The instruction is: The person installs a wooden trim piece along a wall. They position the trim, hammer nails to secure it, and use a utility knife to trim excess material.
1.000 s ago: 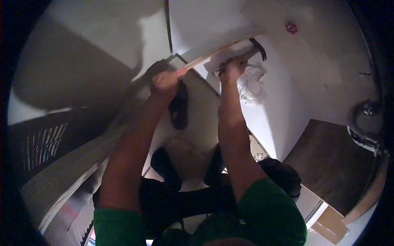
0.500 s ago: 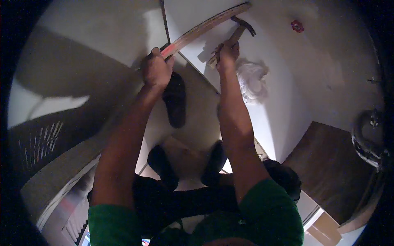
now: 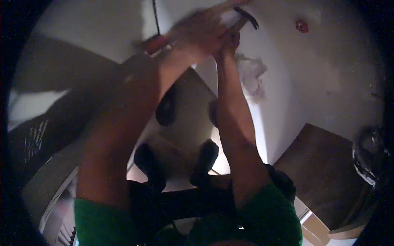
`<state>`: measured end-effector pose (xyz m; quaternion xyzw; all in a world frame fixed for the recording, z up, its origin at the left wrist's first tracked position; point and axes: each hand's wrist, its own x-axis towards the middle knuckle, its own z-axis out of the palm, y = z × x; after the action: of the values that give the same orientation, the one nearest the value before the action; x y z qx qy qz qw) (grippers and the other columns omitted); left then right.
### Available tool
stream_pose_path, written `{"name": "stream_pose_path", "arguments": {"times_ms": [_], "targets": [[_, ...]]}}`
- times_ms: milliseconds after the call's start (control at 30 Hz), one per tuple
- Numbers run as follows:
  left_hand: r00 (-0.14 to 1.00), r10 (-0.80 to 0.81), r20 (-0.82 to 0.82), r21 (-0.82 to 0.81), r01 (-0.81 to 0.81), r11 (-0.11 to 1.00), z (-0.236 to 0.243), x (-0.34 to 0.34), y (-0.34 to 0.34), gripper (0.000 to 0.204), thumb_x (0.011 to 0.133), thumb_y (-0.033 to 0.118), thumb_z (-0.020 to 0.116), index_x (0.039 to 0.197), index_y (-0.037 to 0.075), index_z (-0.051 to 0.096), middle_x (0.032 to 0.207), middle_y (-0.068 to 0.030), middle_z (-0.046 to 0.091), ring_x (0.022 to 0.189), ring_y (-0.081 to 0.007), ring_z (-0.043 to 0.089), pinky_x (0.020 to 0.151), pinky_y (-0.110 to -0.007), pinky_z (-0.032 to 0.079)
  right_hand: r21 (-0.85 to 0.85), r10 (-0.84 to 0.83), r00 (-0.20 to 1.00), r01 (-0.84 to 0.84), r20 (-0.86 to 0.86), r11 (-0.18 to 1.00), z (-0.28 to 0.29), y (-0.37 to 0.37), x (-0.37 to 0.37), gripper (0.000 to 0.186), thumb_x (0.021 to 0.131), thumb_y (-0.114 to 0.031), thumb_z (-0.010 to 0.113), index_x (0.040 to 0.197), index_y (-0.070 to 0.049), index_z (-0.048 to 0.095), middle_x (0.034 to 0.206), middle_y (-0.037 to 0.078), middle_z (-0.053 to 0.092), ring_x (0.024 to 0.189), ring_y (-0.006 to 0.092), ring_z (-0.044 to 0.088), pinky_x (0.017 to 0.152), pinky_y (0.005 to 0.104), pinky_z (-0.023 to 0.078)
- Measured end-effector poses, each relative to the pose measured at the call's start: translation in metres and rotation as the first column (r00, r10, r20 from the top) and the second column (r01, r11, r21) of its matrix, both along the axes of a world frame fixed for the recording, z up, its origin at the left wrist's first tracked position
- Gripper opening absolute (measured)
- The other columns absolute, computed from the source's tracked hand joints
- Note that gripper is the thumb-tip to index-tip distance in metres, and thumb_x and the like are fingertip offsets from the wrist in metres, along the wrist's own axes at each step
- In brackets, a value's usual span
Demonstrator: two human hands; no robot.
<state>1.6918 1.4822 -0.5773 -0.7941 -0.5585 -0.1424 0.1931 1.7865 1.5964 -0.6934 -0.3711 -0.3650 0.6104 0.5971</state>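
Observation:
In my right hand (image 3: pixel 230 43) is a claw hammer (image 3: pixel 249 18) with a dark head and a pale wooden handle; my fingers wrap round the handle and the head points away from me. My left hand (image 3: pixel 204 36), smeared by motion, lies over the middle of a long curved wooden strip (image 3: pixel 155 44), right beside my right hand. Whether its fingers grip the strip cannot be made out. The strip's red-marked near end sticks out to the left of my left hand, and its far end reaches past the hammer head.
A crumpled whitish bundle (image 3: pixel 252 76) lies right of my right forearm. Farther right, a red knob (image 3: pixel 301 26) sits on the pale surface. A brown panel (image 3: pixel 314 172) and curved metal piping (image 3: pixel 362 167) occupy the lower right. Dark footwear (image 3: pixel 166 110) shows on the floor between my arms.
My left hand has moved right along the strip, from its red-marked end to beside my right hand. The red-marked end has shifted slightly left. The hammer stays in my right hand.

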Motion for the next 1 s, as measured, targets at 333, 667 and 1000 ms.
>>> {"name": "stream_pose_path", "arguments": {"times_ms": [333, 667, 1000], "targets": [[0.859, 0.171, 0.482, -0.262, -0.045, 0.964, -0.03, -0.049, 0.044, 0.045, 0.083, 0.02, 0.056, 0.124, 0.001, 0.051, 0.123, -0.0203, 0.055, 0.111, -0.0349, 0.053, 0.092, -0.042, 0.044, -0.14, 0.125, 0.868, -0.064, 0.481, 0.988, 0.019, -0.012, 0.007, 0.036, 0.094, -0.034, 0.051, 0.113, -0.004, 0.05, 0.095, 0.013, 0.062, 0.082, 0.0218, 0.06, 0.069, 0.0399, 0.048], [0.912, 0.006, 0.41, -0.132, 0.053, 0.99, -0.032, -0.047, 0.047, 0.04, 0.082, 0.019, 0.055, 0.118, 0.0, 0.052, 0.118, -0.0207, 0.056, 0.107, -0.0352, 0.055, 0.09, -0.042, 0.045, -0.197, -0.135, 0.883, 0.05, -0.45, 0.979, -0.011, 0.026, 0.005, 0.023, 0.09, -0.021, 0.053, 0.107, -0.008, 0.043, 0.088, 0.009, 0.052, 0.06, 0.0197, 0.052, 0.051, 0.0323, 0.047], [0.926, -0.061, 0.373, -0.084, 0.1, 0.991, -0.045, -0.056, 0.049, 0.035, 0.082, 0.018, 0.055, 0.112, 0.0, 0.053, 0.113, -0.0211, 0.057, 0.104, -0.0354, 0.056, 0.089, -0.042, 0.046, 0.056, -0.105, 0.992, 0.102, 0.062, 0.993, 0.014, 0.016, -0.029, 0.029, 0.095, -0.02, 0.046, 0.117, -0.007, 0.033, 0.081, 0.01, 0.05, 0.059, 0.0187, 0.05, 0.047, 0.0349, 0.047]]}}
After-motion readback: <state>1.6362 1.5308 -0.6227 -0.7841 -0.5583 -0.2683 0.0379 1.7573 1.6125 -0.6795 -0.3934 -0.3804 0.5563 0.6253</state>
